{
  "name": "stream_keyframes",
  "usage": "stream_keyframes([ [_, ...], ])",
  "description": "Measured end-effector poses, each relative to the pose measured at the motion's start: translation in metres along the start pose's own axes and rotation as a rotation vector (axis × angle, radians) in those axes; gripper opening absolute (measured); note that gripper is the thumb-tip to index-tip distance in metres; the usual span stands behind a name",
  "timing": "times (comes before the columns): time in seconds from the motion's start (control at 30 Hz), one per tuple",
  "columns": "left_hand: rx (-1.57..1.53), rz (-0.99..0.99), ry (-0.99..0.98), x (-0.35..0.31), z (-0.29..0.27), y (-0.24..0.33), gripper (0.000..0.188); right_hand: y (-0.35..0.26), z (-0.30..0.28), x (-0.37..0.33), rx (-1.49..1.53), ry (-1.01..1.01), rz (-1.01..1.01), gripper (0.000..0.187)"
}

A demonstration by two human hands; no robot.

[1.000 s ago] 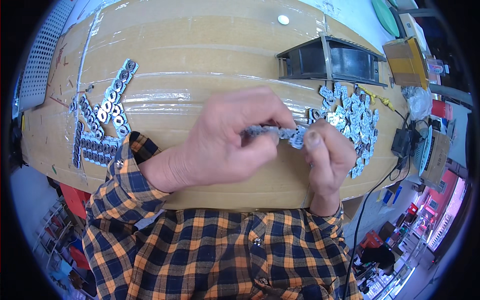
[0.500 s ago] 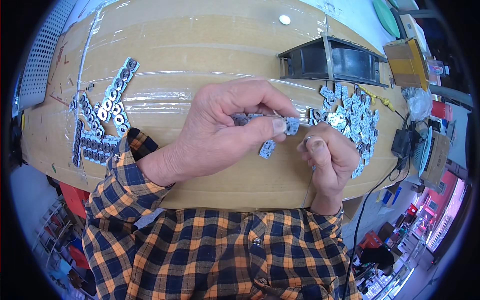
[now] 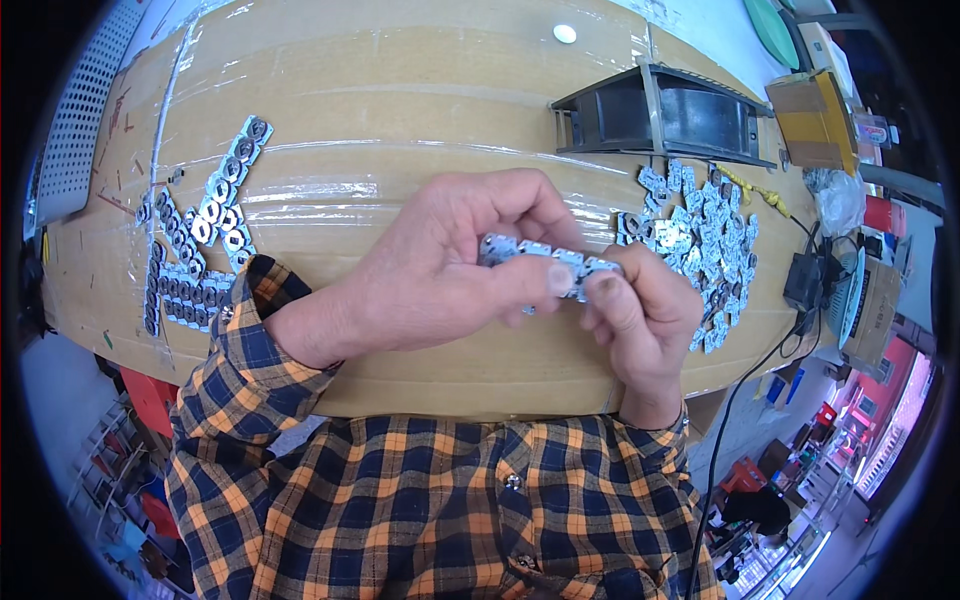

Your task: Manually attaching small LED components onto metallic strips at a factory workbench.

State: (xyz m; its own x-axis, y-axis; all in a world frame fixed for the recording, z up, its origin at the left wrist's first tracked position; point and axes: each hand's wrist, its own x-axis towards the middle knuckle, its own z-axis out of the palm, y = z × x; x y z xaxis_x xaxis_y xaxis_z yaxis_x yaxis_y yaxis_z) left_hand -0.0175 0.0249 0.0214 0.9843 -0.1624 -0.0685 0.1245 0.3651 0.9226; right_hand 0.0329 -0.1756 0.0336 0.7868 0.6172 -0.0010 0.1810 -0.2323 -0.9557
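A short row of small silvery-grey metal pieces is pinched between the thumb and fingers of my left hand. My right hand closes on the right end of that row, its thumb pressed against the last piece. A sliver of a loose piece shows on the table beneath my left fingers, mostly covered. Close to my right hand lies a heaped pile of similar metal pieces. On the left, linked strips of pieces with dark round parts lie side by side, and another strip slants away from them.
A cardboard-topped table carries a black open frame at the back right. A white disc lies at the far edge. Cardboard box, black power adapter and cable sit rightward. A perforated white basket stands left.
My right hand has come left and up to the row's end, closing the gap. The row now shows more of its pieces, and the loose piece below is mostly covered.
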Motion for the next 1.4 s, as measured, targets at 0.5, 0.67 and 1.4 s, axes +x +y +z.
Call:
stream_keyframes([
  [0.5, 0.616, 0.489, 0.086, 0.001, 0.001, -0.008, 0.017, 0.006, 0.005, 0.0, 0.332, 0.109, 0.224, 0.029],
  [0.67, 0.708, 0.588, 0.198, 0.0, 0.007, -0.013, 0.021, 0.008, 0.003, 0.0, 0.272, 0.039, 0.153, 0.029],
  [1.4, 0.714, 0.437, 0.252, 0.001, 0.002, -0.011, 0.02, 0.003, 0.002, 0.01, 0.619, 0.071, 0.457, 0.025],
])
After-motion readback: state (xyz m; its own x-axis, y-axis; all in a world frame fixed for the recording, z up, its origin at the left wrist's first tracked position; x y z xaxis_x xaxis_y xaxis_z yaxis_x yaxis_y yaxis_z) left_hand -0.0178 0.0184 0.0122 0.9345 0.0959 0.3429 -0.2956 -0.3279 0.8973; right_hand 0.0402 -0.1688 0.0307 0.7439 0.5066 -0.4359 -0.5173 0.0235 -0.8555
